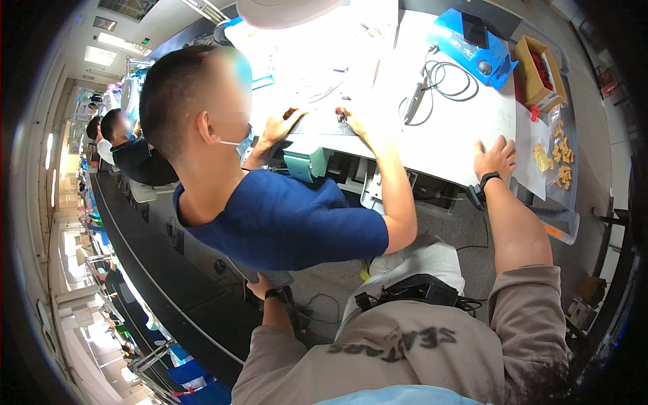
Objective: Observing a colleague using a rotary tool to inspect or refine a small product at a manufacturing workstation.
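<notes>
My right hand (496, 158) lies palm down on the right front part of the white worktable (459, 145), fingers spread and holding nothing. A black band with a small dark box is on that wrist. Low on the left, my left hand (258, 287) is closed on the top of a dark grey chair back (275, 277), behind the seated co-worker; its fingers show only in part. The co-worker in a blue shirt (290, 219) sits at the table, with one hand (290, 120) and the other hand (351, 120) at small dark parts too small to name.
A pen-shaped corded tool (414, 101) lies beside a blue device (466, 50) bearing a phone (474, 30). At right are a cardboard box (540, 71) with red things and bagged yellowish pieces (562, 162). A round white lamp (290, 8) hangs above; cables cross the floor.
</notes>
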A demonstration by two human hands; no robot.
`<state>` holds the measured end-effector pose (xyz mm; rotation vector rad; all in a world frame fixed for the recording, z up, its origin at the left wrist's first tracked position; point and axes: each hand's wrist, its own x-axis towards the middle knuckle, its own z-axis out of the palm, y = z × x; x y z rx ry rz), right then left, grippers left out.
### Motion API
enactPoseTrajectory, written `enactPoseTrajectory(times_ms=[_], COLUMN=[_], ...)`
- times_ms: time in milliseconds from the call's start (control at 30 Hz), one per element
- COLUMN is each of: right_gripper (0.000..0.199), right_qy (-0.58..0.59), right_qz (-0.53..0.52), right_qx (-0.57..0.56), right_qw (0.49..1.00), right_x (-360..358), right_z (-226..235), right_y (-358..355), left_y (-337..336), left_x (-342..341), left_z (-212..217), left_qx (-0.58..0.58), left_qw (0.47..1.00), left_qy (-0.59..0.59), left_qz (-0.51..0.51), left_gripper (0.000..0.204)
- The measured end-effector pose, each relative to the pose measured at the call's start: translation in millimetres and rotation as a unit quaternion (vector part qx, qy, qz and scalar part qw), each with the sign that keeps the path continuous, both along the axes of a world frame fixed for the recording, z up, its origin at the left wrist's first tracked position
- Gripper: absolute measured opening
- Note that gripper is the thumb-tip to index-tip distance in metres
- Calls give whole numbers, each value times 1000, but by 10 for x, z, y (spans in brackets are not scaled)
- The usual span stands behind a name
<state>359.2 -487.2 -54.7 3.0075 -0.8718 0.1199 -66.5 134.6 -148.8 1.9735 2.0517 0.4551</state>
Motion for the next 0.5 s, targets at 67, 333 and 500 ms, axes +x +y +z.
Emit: enactPoseTrajectory(times_ms=[67,333,500], right_gripper=[75,74,74], right_qy=[-4,-7,-12], right_qz=[2,4,4], right_qx=[0,-7,-10], right_qw=[1000,1000,1000], right_x=[-1,-11,-8], right_z=[-18,-21,-34], right_y=[-6,-10,-22], left_y=[1,-62,-106], left_x=[-16,67,100], left_z=[-5,91,107], left_qx=[3,-16,-17], left_qw=[1000,1000,1000], left_qy=[-4,5,13], left_qz=[-2,8,6], left_gripper=[71,76,75])
